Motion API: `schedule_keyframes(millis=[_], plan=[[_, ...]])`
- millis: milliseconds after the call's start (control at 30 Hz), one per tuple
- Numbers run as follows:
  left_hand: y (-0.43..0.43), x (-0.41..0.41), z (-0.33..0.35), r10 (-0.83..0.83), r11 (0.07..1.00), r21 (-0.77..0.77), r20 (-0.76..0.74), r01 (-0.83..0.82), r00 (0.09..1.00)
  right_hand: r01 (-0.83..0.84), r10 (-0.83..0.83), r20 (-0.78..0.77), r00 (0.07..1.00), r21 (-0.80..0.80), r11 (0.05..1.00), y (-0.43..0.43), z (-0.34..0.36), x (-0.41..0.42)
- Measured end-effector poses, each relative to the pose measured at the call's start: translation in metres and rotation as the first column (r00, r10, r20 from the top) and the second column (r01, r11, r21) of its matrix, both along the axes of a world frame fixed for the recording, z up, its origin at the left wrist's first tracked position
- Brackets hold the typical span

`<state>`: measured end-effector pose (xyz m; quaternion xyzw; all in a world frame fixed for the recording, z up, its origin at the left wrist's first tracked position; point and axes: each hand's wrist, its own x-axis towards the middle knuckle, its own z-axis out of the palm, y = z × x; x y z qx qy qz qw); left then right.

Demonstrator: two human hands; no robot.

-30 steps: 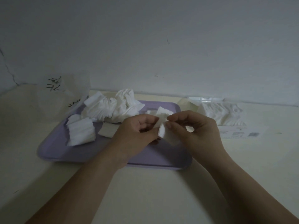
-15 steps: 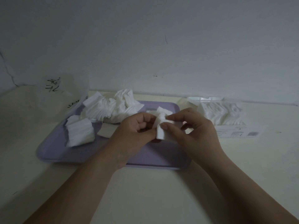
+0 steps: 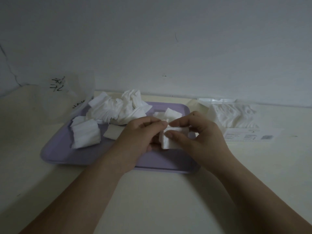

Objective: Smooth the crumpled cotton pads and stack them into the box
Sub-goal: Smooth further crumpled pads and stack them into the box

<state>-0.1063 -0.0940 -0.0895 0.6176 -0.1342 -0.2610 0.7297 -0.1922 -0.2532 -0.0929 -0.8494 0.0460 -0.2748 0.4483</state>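
Both hands hold one white cotton pad above the right half of a lilac tray. My left hand pinches its left edge and my right hand pinches its top and front with thumb and forefinger. A heap of crumpled pads fills the tray's far left. A smaller bunch of pads lies at the left, and a flat pad rests beside it. Another pad sits just behind my fingers. The clear box with stacked pads stands to the right of the tray.
A clear plastic bag with black writing lies at the tray's far left corner. A white label sheet lies in front of the box. The cream tabletop meets a grey wall just behind the tray.
My hands have drawn the pad slightly apart and turned it, so more of its flat face shows between my fingers. The tray and heaps stay where they were.
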Motion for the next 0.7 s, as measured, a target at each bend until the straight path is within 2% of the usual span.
schedule_keyframes(millis=[233, 400, 567, 700], plan=[[0.0001, 0.0022, 0.0028, -0.005, 1.000, -0.018, -0.058, 0.004, 0.998, -0.030, 0.030, 0.009, 1.000, -0.050, 0.998, 0.0010, -0.0004, -0.0008], [-0.0010, 0.0035, 0.0016, -0.014, 1.000, -0.023, -0.040, 0.013, 0.999, -0.066, 0.066, 0.019, 0.998, -0.006, 0.998, -0.0019, -0.0024, -0.0004], [0.0003, 0.0044, -0.0005, 0.000, 1.000, -0.022, -0.017, -0.001, 1.000, -0.078, 0.082, -0.010, 0.997, 0.204, 0.976, -0.0026, 0.0016, -0.0015], [0.0008, 0.0027, -0.0016, -0.014, 0.999, -0.029, 0.020, 0.015, 1.000, -0.050, 0.060, -0.035, 0.998, 0.241, 0.969, -0.0054, 0.0008, -0.0005]])
